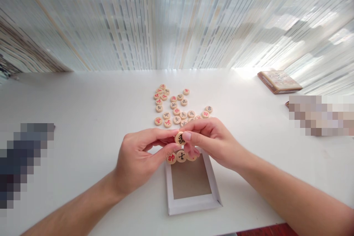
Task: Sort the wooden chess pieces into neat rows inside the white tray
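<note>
Between the fingertips of both hands is a round wooden Chinese chess piece with a black character, its face turned up toward me. My left hand pinches it from the left, thumb and forefinger at its edge. The thumb of my right hand covers its right side. Below the hands stands a shallow white box with a brown inside. Along its far edge lie a red-lettered piece, a black-lettered piece and a third one partly hidden by my right fingers.
Several more chess pieces, red and black, lie scattered on the white table beyond my hands. A flat brown box is at the far right, near a blurred-out item. Another blurred-out dark item lies at left. A pale striped curtain hangs behind the table.
</note>
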Demonstrator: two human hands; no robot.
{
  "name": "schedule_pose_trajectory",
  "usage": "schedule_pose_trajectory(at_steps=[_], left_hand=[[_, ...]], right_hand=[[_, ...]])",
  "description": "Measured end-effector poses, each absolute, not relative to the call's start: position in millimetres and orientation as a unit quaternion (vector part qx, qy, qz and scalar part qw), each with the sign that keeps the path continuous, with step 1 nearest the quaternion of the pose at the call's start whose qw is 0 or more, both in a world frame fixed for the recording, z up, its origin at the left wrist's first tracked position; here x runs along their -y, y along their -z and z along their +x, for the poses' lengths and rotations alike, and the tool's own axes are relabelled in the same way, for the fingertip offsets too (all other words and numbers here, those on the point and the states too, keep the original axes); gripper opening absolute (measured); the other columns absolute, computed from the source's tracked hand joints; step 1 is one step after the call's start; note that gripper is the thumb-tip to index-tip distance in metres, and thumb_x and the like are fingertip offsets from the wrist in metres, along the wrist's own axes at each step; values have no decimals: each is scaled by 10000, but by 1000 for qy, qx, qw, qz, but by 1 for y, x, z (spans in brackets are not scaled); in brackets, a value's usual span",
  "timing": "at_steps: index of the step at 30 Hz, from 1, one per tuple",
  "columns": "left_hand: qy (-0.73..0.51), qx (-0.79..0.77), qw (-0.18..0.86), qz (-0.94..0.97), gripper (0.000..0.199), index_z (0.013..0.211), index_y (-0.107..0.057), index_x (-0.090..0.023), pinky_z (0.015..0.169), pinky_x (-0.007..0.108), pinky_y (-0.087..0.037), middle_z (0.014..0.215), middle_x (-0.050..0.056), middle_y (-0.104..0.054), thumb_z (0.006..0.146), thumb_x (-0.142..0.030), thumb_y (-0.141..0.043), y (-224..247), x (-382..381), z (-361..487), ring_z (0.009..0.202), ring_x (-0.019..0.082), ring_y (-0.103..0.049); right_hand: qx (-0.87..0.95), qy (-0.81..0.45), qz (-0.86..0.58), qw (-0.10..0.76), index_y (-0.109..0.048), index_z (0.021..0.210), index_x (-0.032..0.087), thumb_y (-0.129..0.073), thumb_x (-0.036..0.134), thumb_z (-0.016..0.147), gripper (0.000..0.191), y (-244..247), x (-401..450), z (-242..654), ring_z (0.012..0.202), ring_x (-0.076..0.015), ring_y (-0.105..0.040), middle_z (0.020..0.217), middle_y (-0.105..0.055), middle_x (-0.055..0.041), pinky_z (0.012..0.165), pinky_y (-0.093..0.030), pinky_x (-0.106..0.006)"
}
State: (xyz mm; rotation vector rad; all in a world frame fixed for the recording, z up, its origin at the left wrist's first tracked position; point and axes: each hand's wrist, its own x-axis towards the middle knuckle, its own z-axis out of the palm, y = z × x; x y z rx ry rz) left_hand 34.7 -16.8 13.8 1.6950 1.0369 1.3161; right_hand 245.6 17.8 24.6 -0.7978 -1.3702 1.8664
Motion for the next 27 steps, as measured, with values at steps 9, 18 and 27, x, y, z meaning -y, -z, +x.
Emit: schedule_pose_trajectory(at_steps=[9, 18, 27], left_hand=[[-527, -398, 362, 658, 320, 1118, -854, -280, 781, 235, -723, 976, -32, -869, 858, -93, -851, -14, 19, 34, 798, 149, -827], [-521, -368, 327, 697, 493, 1199, -838, -340, 770, 166, -696, 1023, -60, -868, 847, 4, -819, -14, 18, 35, 797, 118, -824], [-506, -354, 340, 709, 565, 1253, -795, -446, 806, 181, -692, 1063, -102, -858, 885, -18, -799, -14, 19, 36, 837, 108, -823]], right_hand=[[490, -745, -307, 332, -829, 919, 152, -965, 245, 758, 231, -29, -18, 242, 555, -102, -618, 643, -710, 0, 532, -507, -201], [481, -737, -333, 338, -772, 802, 140, -1015, 191, 664, 284, -23, -19, 242, 512, -79, -601, 600, -695, 16, 479, -475, -156], [511, -717, -330, 342, -766, 788, 142, -940, 300, 802, 236, -26, -16, 243, 510, -79, -597, 587, -667, 21, 474, -474, -152]])
